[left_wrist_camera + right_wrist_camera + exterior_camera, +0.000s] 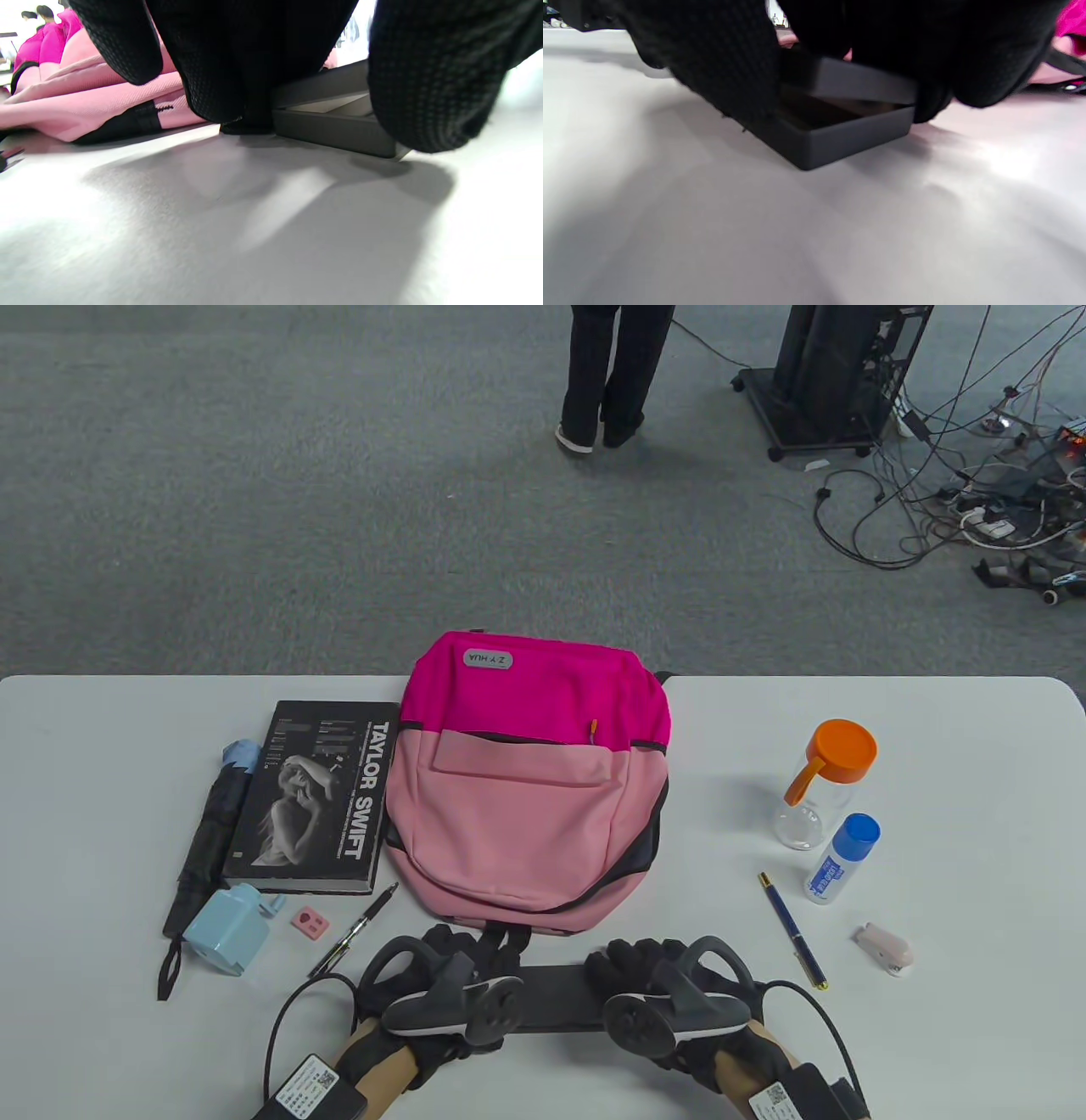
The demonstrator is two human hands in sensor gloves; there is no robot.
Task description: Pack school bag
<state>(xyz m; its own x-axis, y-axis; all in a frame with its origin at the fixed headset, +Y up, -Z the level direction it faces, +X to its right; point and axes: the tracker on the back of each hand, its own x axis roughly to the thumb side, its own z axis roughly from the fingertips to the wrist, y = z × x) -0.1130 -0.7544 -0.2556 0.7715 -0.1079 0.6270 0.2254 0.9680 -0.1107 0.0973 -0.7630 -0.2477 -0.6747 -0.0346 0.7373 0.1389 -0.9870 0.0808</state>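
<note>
Pinching each end of the dark pencil box [551,997], left hand [441,984] and right hand [670,993] apparently lift its lid; raise evenly.

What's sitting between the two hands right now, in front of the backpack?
A flat dark case, each end under the left hand and right hand. Table view shows it; wrist views show its lid lifted slightly.

Pink backpack [526,780] lies flat mid-table; dark flat box [556,997] lies lid-ajar beside it.
</note>
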